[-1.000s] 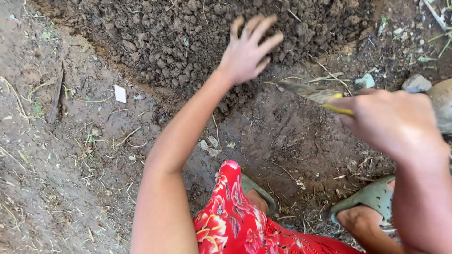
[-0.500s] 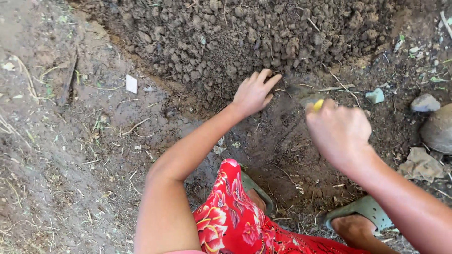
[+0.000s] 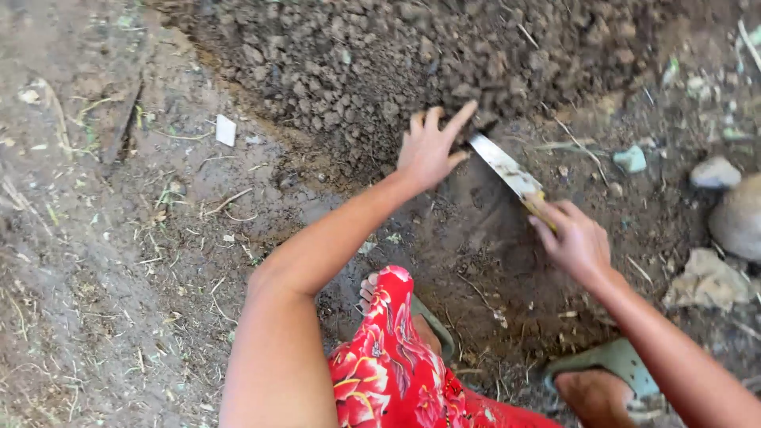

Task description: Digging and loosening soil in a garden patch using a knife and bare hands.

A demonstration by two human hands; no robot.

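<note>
Knife (image 3: 501, 165) sits dead centre, its mud-smeared blade angled toward 11 o'clock with the tip right at the foot of the clumpy soil mound (image 3: 380, 55). Right hand (image 3: 577, 239) is wrapped around the yellow handle, fingers curled tight on it. Left hand (image 3: 430, 147) is just beside the blade tip, fingers spread loose and flat against the dirt, gripping nothing. Down at 6 o'clock there's red floral fabric (image 3: 396, 372) and green sandals (image 3: 614, 361). Pale stones (image 3: 733, 214) sit off at 3 o'clock, and a small white scrap (image 3: 226, 129) lies at 10.
</note>
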